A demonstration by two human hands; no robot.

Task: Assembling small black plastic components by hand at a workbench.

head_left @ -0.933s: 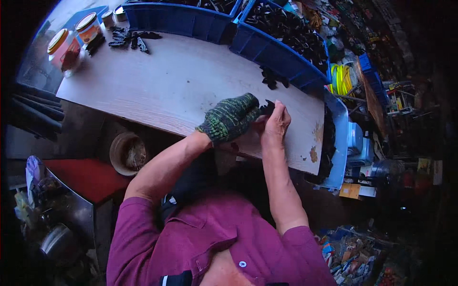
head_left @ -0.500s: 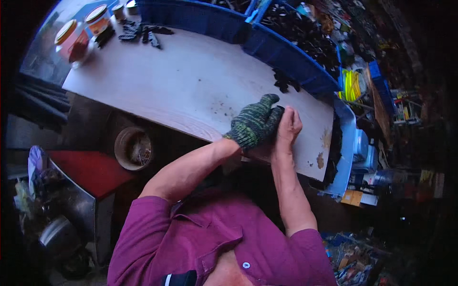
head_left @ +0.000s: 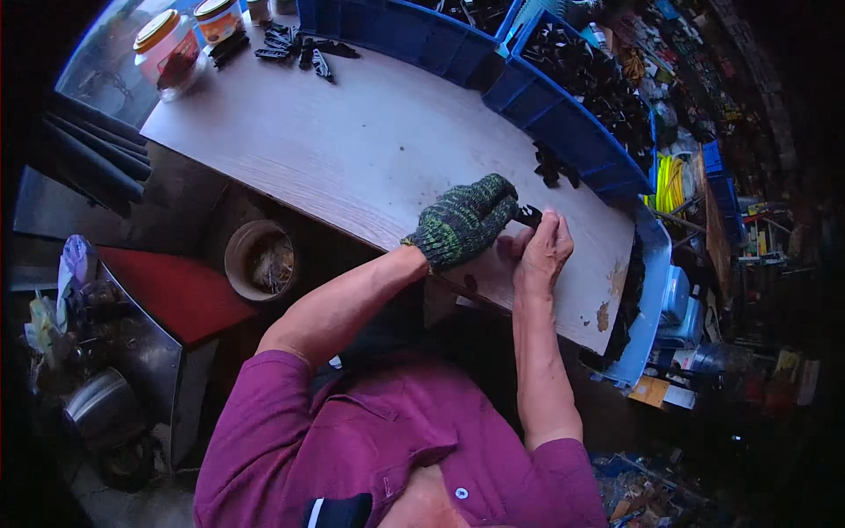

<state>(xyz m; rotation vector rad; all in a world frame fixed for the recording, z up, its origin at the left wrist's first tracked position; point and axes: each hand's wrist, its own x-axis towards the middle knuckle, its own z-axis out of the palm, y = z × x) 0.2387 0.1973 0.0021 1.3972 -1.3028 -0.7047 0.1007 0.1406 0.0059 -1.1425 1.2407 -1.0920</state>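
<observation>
Over the near right part of the pale tabletop (head_left: 352, 141), my two hands meet at a small black notched plastic part (head_left: 528, 215). My left hand (head_left: 471, 218) wears a green-and-black knitted glove, its fingers closed around one end of the part. Bare, my right hand (head_left: 543, 251) pinches the other end between thumb and fingers. Much of the part is hidden by the glove. Just beyond my hands, several similar black parts (head_left: 554, 165) lie in a small heap against a blue crate.
Blue crates (head_left: 563, 114) full of black parts line the table's far edge. At the far left stand lidded jars (head_left: 169, 53) beside more black pieces (head_left: 295, 46). A bucket (head_left: 236, 255) and a red-topped cabinet (head_left: 172, 290) are below left. A light-blue bin (head_left: 650, 299) adjoins the right end.
My right hand has drawn slightly away from the glove, and the black part now shows between them. The whole view has shifted a little, with the table appearing farther right.
</observation>
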